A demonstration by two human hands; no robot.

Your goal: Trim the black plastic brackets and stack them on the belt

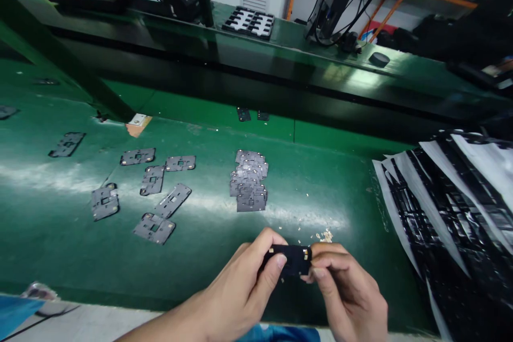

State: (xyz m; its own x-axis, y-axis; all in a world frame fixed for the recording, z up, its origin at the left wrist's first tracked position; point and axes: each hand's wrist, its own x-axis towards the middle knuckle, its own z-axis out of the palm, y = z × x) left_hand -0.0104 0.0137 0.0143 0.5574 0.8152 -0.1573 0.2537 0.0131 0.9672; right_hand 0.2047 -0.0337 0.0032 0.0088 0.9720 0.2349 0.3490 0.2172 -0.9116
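Near the table's front edge, my left hand [253, 278] grips a small black plate [294, 261] by its left end, thumb on top. My right hand [349, 283] is closed at the plate's right end, its thumb and index finger pinched together; anything between those fingertips is too small to make out. Light tabs show on the plate's upper corners. Beyond my hands lies an overlapping stack of dark grey plates [251, 187]. Small pale scraps [325, 236] are scattered just beyond my right hand.
Several loose grey plates [153, 227] lie on the green table [208, 256] at the left. A green post [72, 59] stands at the back left. Black-and-white plastic sheets [449, 214] cover the right side. A raised shelf across the back holds a black-and-white tray [250, 22].
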